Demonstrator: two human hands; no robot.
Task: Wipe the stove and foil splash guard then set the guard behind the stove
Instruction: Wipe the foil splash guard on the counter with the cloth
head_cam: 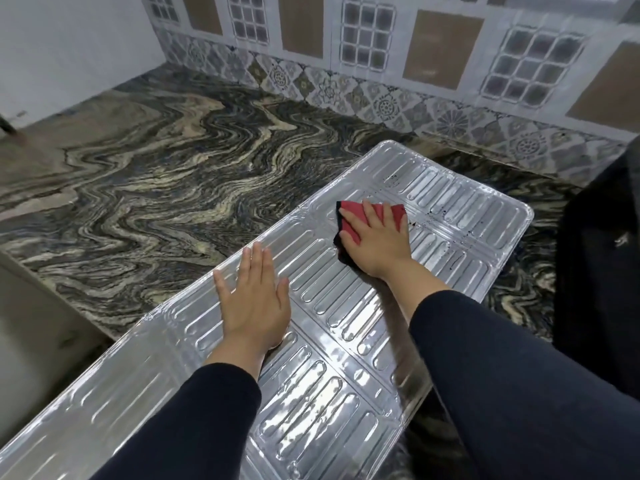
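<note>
The silver foil splash guard lies flat on the marbled counter, running from the lower left to the right. Small dark specks dot its far right panel. My left hand rests flat on the guard's middle, fingers spread, holding nothing. My right hand presses a red cloth with a dark edge against the guard's right part. A black object at the right edge may be the stove; only part of it shows.
The marbled stone counter spreads to the left and behind the guard. A patterned tile wall rises at the back. A pale sink or counter edge sits at the lower left.
</note>
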